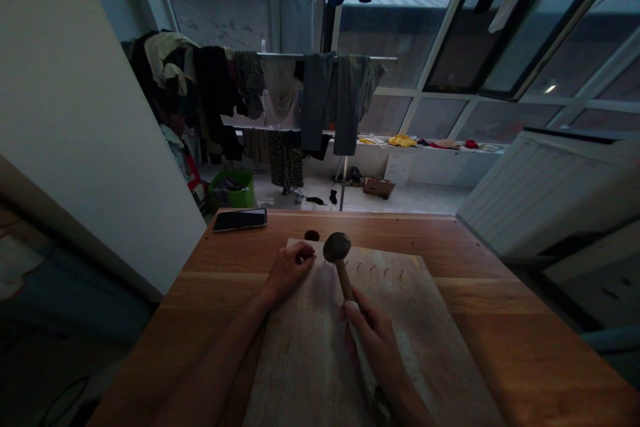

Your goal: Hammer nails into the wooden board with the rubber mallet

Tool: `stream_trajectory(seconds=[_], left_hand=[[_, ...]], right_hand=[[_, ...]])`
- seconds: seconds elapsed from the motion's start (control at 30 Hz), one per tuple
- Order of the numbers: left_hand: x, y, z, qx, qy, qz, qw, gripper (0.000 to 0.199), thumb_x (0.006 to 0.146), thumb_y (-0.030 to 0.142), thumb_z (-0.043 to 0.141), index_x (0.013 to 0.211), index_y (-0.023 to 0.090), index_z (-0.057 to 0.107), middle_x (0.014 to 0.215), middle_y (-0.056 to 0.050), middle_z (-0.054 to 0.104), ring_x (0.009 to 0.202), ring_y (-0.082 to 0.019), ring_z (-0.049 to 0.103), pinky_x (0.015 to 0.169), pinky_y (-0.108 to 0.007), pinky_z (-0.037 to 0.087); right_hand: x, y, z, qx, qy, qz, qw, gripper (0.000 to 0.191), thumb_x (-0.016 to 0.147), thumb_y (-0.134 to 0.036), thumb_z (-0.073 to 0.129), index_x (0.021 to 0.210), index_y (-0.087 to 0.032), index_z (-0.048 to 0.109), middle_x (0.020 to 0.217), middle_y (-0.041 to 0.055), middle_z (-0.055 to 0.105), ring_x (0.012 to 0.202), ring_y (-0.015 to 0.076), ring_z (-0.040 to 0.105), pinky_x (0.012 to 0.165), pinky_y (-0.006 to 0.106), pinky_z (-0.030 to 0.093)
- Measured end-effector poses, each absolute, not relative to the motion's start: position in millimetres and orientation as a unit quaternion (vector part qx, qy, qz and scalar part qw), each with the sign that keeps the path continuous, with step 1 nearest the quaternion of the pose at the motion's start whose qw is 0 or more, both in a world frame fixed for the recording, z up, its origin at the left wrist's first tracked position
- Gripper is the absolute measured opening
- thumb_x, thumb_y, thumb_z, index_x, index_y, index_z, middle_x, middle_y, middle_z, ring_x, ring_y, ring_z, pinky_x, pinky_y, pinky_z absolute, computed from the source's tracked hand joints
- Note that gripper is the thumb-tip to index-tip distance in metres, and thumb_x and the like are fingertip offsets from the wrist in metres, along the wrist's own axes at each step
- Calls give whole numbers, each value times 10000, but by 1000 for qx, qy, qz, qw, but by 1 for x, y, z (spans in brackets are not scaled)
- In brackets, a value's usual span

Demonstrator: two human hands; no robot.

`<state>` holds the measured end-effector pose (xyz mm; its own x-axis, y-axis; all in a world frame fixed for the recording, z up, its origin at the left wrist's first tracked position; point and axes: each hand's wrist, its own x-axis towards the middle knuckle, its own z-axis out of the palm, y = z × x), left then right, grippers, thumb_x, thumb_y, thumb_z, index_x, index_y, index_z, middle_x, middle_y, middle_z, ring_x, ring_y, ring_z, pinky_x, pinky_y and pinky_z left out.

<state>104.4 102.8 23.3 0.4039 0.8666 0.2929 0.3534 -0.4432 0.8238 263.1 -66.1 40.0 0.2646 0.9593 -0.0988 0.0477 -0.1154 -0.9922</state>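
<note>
My right hand (373, 330) is wrapped round the wooden handle of a hammer (337, 248). The hammer's dark, rounded head is raised over the far part of a pale wooden board (305, 340). At the board's far left corner, my left hand (293, 270) is closed, with thumb and fingertips together. Whatever it may be pinching is too small to make out. Several nails stand in a row along the far part of the board, among them one nail (387, 270) right of the hammer head. Another stands just right of my left fingertips.
Board and hands are on a brown wooden table (475, 293). A phone (240, 219) lies at its far left corner, and a dark round spot (312, 235) shows behind the board. Beyond the table are a clothes rack (320, 103) and a green basket (233, 189). A white panel (100, 113) rises at left.
</note>
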Motion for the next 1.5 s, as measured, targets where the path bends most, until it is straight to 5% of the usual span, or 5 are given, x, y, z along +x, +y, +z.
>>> stream_trajectory(seconds=[0.53,0.9,1.1,1.4,1.5], left_hand=[[106,104,20,738,386,384,399,230,801,124,675,1007,206,739,882,-11,780,827,-166,737,769,-246,548],[104,107,18,753,388,367,384,279,810,189,688,1087,205,717,836,-8,754,760,-166,695,719,-253,531],[103,105,14,770,403,361,339,402,771,192,701,1171,183,663,977,-45,729,790,-161,667,755,-282,550],[74,66,19,850,391,288,205,417,889,268,630,1295,189,577,1364,-130,568,1273,-278,564,1097,-468,469],[66,38,23,875,400,241,123,412,931,306,598,1330,205,566,1438,-133,538,1339,-308,511,1133,-534,413]], right_hand=[[257,-60,36,-568,-457,469,499,585,915,-624,556,1257,-161,657,562,-62,496,386,105,463,375,216,402],[258,-56,29,-580,-503,406,496,527,938,-535,567,1308,-174,666,767,-9,623,577,117,562,502,211,464],[269,-68,41,-574,-399,438,565,655,835,-654,657,1243,-143,624,643,-47,563,399,96,454,364,225,407],[335,-145,39,-702,-304,367,530,515,867,-725,547,883,-225,669,547,-6,601,480,179,577,448,268,466],[331,-153,19,-718,-317,356,507,513,860,-730,559,907,-243,712,686,48,715,592,224,674,506,297,528]])
